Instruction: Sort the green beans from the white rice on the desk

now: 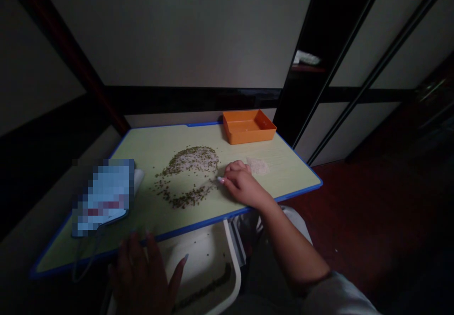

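Note:
A mixed pile of small green beans and whitish grains [193, 159] is spread on a pale yellow-green table [159, 137] with a blue edge. At its right side rests my right hand [243, 182], fingers curled and pinched together; whatever they may hold is too small to make out. Just beyond that hand lies a small heap of pale, rice-like grains [258, 166]. My left hand [144, 272] is below the table's front edge, over a white tray [232, 258], its fingers spread and thumb apart. Green beans [209, 287] lie along the tray's bottom.
An orange open box [248, 136] stands at the table's back right. On the left lies a phone-like device [106, 196] with a bright, blurred-out screen and a loop strap. Pale cabinet panels [184, 31] rise behind the table. Dark reddish floor [340, 211] shows on the right.

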Motion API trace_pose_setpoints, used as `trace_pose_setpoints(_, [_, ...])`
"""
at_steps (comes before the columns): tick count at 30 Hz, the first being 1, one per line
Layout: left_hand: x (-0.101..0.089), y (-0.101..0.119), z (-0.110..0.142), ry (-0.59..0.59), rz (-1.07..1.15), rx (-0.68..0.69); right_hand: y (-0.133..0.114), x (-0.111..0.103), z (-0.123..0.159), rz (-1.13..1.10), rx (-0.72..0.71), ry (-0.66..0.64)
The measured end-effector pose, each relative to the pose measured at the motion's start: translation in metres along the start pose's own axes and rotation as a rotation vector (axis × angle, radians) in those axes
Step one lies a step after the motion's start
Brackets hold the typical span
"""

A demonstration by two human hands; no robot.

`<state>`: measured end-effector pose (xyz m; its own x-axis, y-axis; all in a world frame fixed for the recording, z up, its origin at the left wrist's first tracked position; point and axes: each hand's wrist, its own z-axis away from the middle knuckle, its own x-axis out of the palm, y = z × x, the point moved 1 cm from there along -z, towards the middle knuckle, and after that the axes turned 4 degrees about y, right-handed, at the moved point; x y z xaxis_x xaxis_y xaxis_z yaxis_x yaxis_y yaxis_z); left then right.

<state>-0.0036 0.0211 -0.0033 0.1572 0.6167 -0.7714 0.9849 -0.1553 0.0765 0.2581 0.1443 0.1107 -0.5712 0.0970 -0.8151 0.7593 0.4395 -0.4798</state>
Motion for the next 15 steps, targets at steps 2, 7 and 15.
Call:
trace_pose_setpoints(2, [0.002, 0.000, 0.001, 0.012, 0.001, 0.017, 0.013, -0.011, -0.009, 0.149, 0.098, 0.028])
trace_pose_setpoints(7, [0.005, 0.004, 0.000, 0.082, 0.049, -0.038, 0.027, -0.024, -0.035, 0.363, 0.079, -0.116])
trace_pose_setpoints(15, [0.001, 0.004, -0.001, 0.067, -0.021, 0.003, -0.002, -0.002, -0.066, 0.385, -0.076, -0.175])
